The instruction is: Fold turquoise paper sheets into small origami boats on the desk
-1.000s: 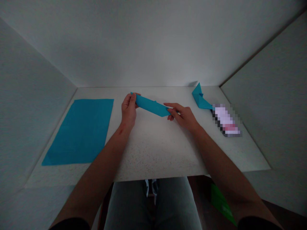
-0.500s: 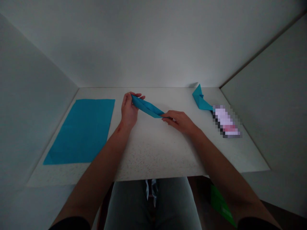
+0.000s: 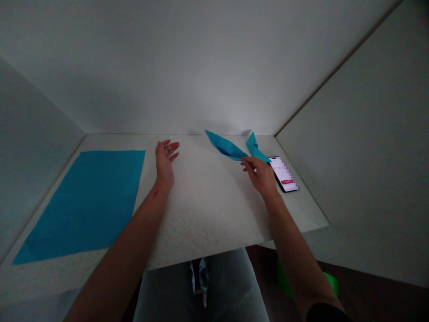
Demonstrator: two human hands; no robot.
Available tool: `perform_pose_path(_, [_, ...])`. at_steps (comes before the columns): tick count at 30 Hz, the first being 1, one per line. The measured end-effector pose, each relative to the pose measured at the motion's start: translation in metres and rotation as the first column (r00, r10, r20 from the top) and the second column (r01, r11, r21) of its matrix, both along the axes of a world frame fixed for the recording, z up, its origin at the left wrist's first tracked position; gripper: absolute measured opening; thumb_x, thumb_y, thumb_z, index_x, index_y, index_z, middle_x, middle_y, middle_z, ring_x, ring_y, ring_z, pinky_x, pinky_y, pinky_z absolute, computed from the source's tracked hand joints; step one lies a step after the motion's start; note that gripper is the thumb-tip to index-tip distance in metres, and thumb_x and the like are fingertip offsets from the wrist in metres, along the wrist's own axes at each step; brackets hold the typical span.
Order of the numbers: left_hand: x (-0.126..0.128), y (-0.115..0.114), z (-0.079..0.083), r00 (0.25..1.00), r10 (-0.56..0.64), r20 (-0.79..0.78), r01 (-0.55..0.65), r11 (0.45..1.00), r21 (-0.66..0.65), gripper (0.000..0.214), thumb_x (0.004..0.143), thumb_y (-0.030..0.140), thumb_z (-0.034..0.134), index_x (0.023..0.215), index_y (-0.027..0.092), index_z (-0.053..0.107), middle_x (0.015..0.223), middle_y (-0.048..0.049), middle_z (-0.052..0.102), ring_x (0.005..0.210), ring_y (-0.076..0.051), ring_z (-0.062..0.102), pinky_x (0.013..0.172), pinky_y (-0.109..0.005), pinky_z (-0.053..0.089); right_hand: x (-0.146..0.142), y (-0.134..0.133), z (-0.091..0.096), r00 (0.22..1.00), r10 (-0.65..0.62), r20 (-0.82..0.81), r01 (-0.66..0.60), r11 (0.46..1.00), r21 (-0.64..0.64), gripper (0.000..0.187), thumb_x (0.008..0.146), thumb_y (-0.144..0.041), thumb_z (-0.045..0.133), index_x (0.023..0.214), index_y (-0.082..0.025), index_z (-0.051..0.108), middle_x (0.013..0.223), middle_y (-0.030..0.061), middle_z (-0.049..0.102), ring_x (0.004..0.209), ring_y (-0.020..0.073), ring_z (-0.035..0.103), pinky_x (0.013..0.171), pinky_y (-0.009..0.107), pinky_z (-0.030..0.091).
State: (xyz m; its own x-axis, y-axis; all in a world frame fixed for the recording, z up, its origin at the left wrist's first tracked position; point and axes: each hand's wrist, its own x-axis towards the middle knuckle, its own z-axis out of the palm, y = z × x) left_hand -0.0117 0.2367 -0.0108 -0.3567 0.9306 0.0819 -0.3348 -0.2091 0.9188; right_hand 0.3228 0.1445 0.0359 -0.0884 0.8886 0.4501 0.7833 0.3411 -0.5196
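Pinched at its right end by my right hand point(image 3: 259, 174) is a folded blue paper boat point(image 3: 225, 146), long and narrow, raised over the white table with its other tip pointing up and left. My left hand point(image 3: 165, 158) hangs over the table left of it, fingers loosely apart and holding nothing. Just behind my right hand sits a second piece of folded blue paper point(image 3: 254, 146) with an upright point; its right tip meets the corner of a phone. A large flat sheet of blue paper point(image 3: 83, 201) lies on the left, near my left forearm.
The phone point(image 3: 284, 174), its screen lit and partly pixelated, lies at the right of the white speckled table point(image 3: 201, 214). Walls enclose the table at the back, left and right. A green object point(image 3: 284, 279) is on the floor below, partly behind my right arm.
My left hand has let go of the paper boat and moved left. My right hand has carried the boat right, toward the other folded paper. The view has turned slightly right.
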Motion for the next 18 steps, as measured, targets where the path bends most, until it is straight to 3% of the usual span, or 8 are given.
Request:
perform_pose_path(5, [0.008, -0.003, 0.001, 1.000, -0.004, 0.015, 0.004, 1.000, 0.002, 0.066, 0.092, 0.087, 0.053, 0.112, 0.025, 0.063, 0.108, -0.0115, 0.079, 0.112, -0.026, 0.076, 0.090, -0.037, 0.056, 0.043, -0.036, -0.010, 0.921, -0.335, 0.199, 0.342, 0.940, -0.002, 0.049, 0.108, -0.055, 0.057, 0.135, -0.018, 0.074, 0.084, 0.0079, 0.080, 0.066, 0.0251, 0.071, 0.063, 0.036, 0.051])
perform_pose_path(8, [0.011, -0.006, 0.000, 0.999, -0.005, -0.036, 0.005, 1.000, 0.010, 0.053, 0.094, 0.075, 0.062, 0.111, 0.025, 0.063, 0.104, -0.0083, 0.078, 0.105, -0.024, 0.076, 0.086, -0.034, 0.055, 0.041, -0.056, -0.015, 0.880, -0.395, 0.263, 0.396, 0.917, 0.052, 0.050, 0.106, -0.057, 0.060, 0.135, -0.019, 0.075, 0.074, 0.0046, 0.073, 0.062, 0.0246, 0.067, 0.058, 0.035, 0.044])
perform_pose_path(11, [0.013, -0.009, -0.004, 0.986, -0.027, -0.164, 0.031, 0.999, 0.025, 0.036, 0.093, 0.056, 0.071, 0.109, 0.024, 0.066, 0.097, -0.0050, 0.077, 0.096, -0.021, 0.075, 0.085, -0.033, 0.054, 0.013, -0.066, -0.011, 0.932, -0.280, 0.231, 0.274, 0.960, 0.057, 0.039, 0.108, -0.052, 0.059, 0.122, -0.021, 0.078, 0.070, 0.0032, 0.070, 0.060, 0.0223, 0.064, 0.060, 0.036, 0.046])
perform_pose_path(14, [0.013, -0.016, -0.004, 0.918, -0.110, -0.382, 0.126, 0.992, 0.018, 0.020, 0.093, 0.041, 0.074, 0.102, 0.023, 0.071, 0.088, -0.0035, 0.076, 0.082, -0.019, 0.071, 0.080, -0.031, 0.054, -0.037, -0.064, 0.006, 0.984, -0.055, 0.170, 0.050, 0.998, 0.035, 0.029, 0.109, -0.047, 0.060, 0.104, -0.025, 0.079, 0.072, 0.0030, 0.071, 0.060, 0.0202, 0.063, 0.064, 0.036, 0.049])
perform_pose_path(18, [0.017, -0.027, 0.007, 0.635, -0.278, -0.721, 0.324, 0.943, -0.078, 0.011, 0.095, 0.030, 0.070, 0.096, 0.022, 0.077, 0.083, -0.0013, 0.073, 0.072, -0.017, 0.066, 0.070, -0.028, 0.057, -0.125, -0.042, 0.038, 0.970, 0.239, 0.053, -0.238, 0.971, -0.018, 0.024, 0.112, -0.042, 0.059, 0.112, -0.026, 0.077, 0.083, 0.0035, 0.074, 0.069, 0.0184, 0.066, 0.072, 0.035, 0.052])
